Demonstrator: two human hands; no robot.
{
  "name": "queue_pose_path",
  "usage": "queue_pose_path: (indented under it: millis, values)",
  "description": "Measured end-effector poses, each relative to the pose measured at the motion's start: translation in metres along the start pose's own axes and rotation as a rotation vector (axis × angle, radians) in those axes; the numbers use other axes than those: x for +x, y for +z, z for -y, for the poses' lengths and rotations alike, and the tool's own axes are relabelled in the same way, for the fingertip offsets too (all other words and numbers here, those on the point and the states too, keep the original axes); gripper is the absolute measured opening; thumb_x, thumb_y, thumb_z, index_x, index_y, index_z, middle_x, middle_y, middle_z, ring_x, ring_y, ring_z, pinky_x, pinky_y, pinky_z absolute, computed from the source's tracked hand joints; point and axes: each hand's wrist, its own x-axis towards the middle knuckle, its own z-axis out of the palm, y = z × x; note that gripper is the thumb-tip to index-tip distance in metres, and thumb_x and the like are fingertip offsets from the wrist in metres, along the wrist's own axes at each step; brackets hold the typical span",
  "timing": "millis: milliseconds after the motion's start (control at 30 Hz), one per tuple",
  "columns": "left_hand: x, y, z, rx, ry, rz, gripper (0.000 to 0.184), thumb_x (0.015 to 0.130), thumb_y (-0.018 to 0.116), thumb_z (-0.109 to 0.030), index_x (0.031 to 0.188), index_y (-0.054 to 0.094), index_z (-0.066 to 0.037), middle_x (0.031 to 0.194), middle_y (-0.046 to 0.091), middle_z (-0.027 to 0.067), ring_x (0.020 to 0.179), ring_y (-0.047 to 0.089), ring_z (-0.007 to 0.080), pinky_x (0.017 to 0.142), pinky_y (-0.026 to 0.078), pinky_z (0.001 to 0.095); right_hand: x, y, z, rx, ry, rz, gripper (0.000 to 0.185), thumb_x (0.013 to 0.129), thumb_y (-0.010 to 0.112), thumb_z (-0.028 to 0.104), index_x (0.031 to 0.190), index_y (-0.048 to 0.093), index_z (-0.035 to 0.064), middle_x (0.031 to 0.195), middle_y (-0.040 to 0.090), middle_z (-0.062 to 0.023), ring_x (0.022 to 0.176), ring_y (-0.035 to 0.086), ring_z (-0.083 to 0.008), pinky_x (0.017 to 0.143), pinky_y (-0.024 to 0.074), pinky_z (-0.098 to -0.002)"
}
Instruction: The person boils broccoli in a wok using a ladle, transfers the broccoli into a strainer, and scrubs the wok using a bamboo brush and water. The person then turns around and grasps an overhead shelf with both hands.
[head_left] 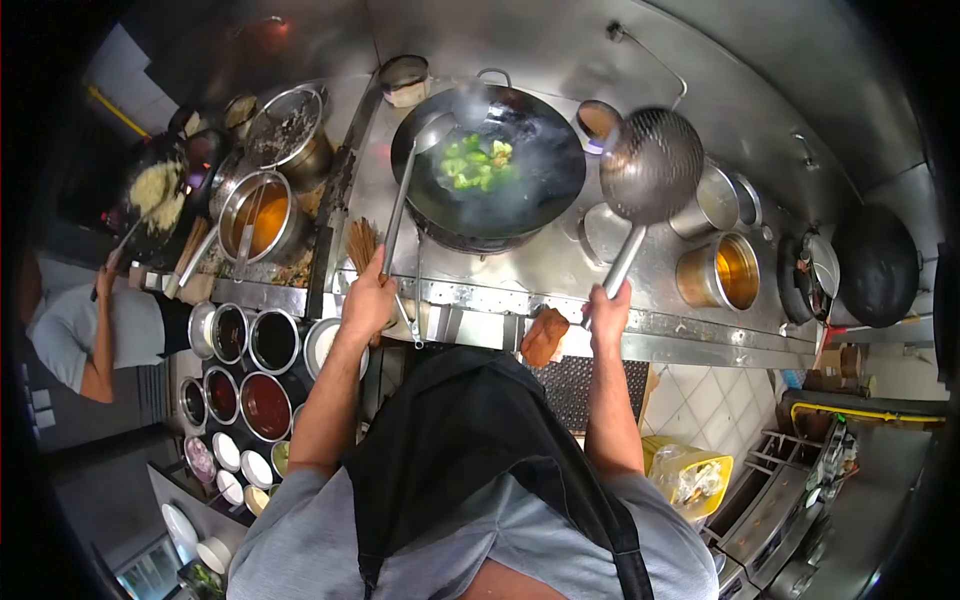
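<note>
Wok (552,165): beyond, between left hand (368,305) and right hand (608,310)
Strainer (652,165): beyond right hand, handle slanting outward
Ladle (435,131): lengthwise beyond left hand
Greens (472,165): in wok, left hand slightly nearer
Grip: left curled round ladle handle, right round strainer's

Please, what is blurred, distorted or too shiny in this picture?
Head view: the wide lens curves the steel wall and blackens the corners; pale haze softens the chopped green vegetables in the round black wok; bright glare streaks the steel counter; the round perforated metal strainer looks smeared.
</note>
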Motion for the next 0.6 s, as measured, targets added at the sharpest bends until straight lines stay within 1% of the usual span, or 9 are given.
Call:
queue_pose_path:
  millis: [133,200,300,367,400,433,533,567,600]
  values:
    - [0.04,0.02,-0.009,0.149,0.037,-0.019,0.064,0.093,0.058,-0.023,0.153,0.037,-0.017,0.104,0.069,0.0242,0.098,0.067,0.0418,0.086,0.051,0.0488,0.003,-0.053,-0.065,0.286,0.29,0.164,0.014,0.09,0.053,0.005,0.102,0.047,0.0081,0.073,0.056,-0.005,0.051,0.054,-0.0147,0.043,0.0461,-0.0291]
    - [0.073,0.038,-0.01,0.234,0.065,0.022,0.065,0.092,0.058,-0.024,0.153,0.036,-0.017,0.107,0.069,0.0239,0.099,0.066,0.0422,0.087,0.051,0.0504,0.005,-0.067,-0.091,0.49,0.457,0.22,0.016,0.091,0.057,0.008,0.106,0.05,0.0084,0.073,0.055,-0.004,0.054,0.055,-0.0144,0.046,0.048,-0.031]
    - [0.1,0.036,-0.006,0.32,0.232,0.13,0.064,0.091,0.059,-0.022,0.151,0.039,-0.03,0.108,0.07,0.0213,0.099,0.066,0.0419,0.089,0.051,0.0504,0.02,-0.084,-0.136,0.564,0.548,0.262,0.025,0.091,0.062,0.011,0.114,0.055,0.0056,0.079,0.061,-0.0057,0.061,0.06,-0.0181,0.054,0.0528,-0.0343]
    - [0.099,0.006,-0.015,0.499,0.342,0.18,0.065,0.088,0.059,-0.017,0.147,0.044,-0.041,0.106,0.07,0.0191,0.096,0.067,0.0407,0.088,0.053,0.0487,0.043,-0.091,-0.184,-0.08,0.212,0.083,0.033,0.09,0.066,0.012,0.12,0.056,0.0033,0.085,0.065,-0.0076,0.068,0.064,-0.0199,0.062,0.0542,-0.033]
    - [0.095,-0.013,-0.019,0.547,0.387,0.161,0.065,0.085,0.059,-0.013,0.144,0.048,-0.041,0.103,0.07,0.0203,0.094,0.067,0.0405,0.085,0.054,0.0489,0.05,-0.089,-0.197,-0.395,0.043,-0.009,0.037,0.09,0.068,0.012,0.123,0.057,0.0022,0.088,0.067,-0.0085,0.072,0.066,-0.0208,0.066,0.055,-0.0323]
    - [0.087,-0.035,-0.028,0.627,0.436,0.134,0.066,0.084,0.059,-0.01,0.141,0.051,-0.042,0.097,0.07,0.0217,0.09,0.067,0.0411,0.081,0.054,0.0504,0.043,-0.089,-0.185,-0.615,-0.269,-0.209,0.04,0.085,0.075,0.017,0.119,0.06,0.0025,0.091,0.068,-0.0131,0.079,0.066,-0.0271,0.074,0.0545,-0.0378]
    - [0.061,-0.058,-0.024,0.676,0.404,0.059,0.065,0.085,0.061,-0.011,0.145,0.049,-0.033,0.091,0.07,0.0223,0.083,0.067,0.0421,0.078,0.053,0.0532,0.012,-0.076,-0.147,-0.452,-0.013,0.191,0.046,0.086,0.075,0.013,0.126,0.056,0.0002,0.098,0.069,-0.0112,0.088,0.066,-0.0179,0.081,0.0526,-0.0297]
    - [0.051,-0.054,-0.017,0.617,0.364,0.024,0.065,0.086,0.061,-0.012,0.146,0.047,-0.032,0.091,0.07,0.0226,0.084,0.067,0.042,0.078,0.053,0.0527,0.017,-0.068,-0.208,-0.37,-0.066,0.357,0.048,0.085,0.077,0.012,0.127,0.057,0.002,0.102,0.068,-0.0112,0.087,0.065,-0.0173,0.081,0.0535,-0.0304]
    - [0.044,-0.046,-0.006,0.558,0.324,-0.014,0.066,0.086,0.062,-0.012,0.148,0.045,-0.03,0.091,0.07,0.0228,0.084,0.067,0.042,0.078,0.053,0.0521,-0.013,-0.05,-0.154,-0.437,0.086,0.452,0.049,0.083,0.08,0.01,0.126,0.058,0.0031,0.106,0.066,-0.01,0.089,0.064,-0.0156,0.081,0.0538,-0.0301]
